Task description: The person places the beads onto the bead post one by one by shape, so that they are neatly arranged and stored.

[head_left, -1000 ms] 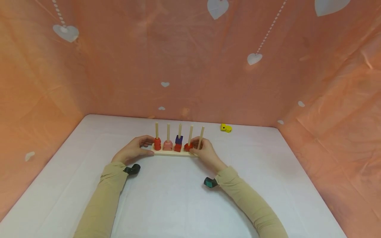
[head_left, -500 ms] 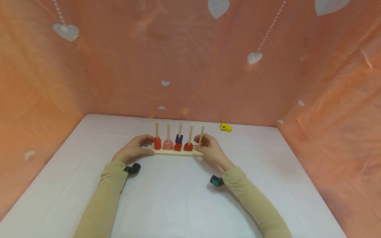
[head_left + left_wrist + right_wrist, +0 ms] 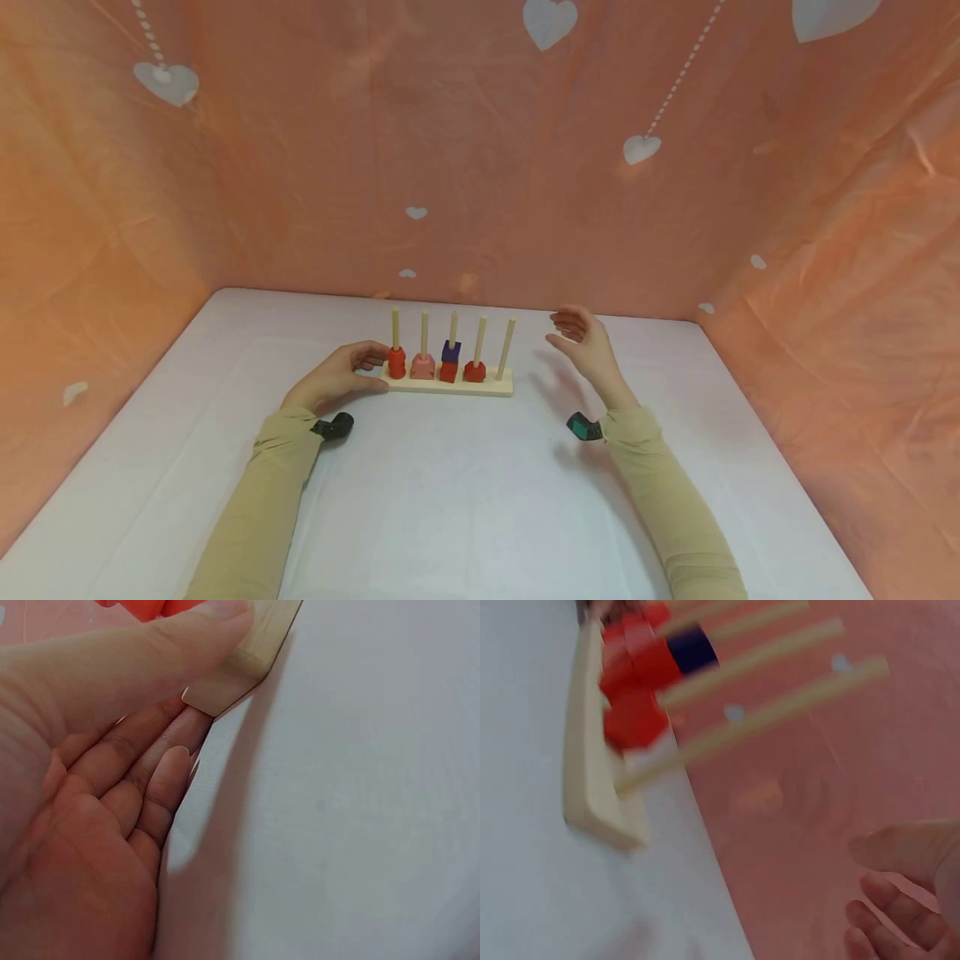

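My left hand (image 3: 339, 377) grips the left end of a wooden peg board (image 3: 450, 387), its thumb along the front edge and its fingers behind. Several upright pegs stand on the board. From left to right they carry red rounded beads (image 3: 397, 364), a pink block (image 3: 422, 367), a dark purple cube (image 3: 451, 352) over a red cube (image 3: 448, 372), and a red faceted block (image 3: 474, 372). The rightmost peg (image 3: 507, 350) is bare. My right hand (image 3: 590, 348) is raised to the right of the board, fingers loosely bent around nothing. The yellow blocks' spot at the back is hidden behind it.
A white tabletop (image 3: 450, 500) lies under the board. Behind it hangs an orange-pink cloth (image 3: 480, 183) printed with white hearts, and similar cloth closes both sides. Black wrist cameras (image 3: 334, 427) jut inward from both sleeves.
My right hand has let go of the red block on its peg and moved right and back, now covering the yellow blocks in the head view. The left hand and board have stayed put.
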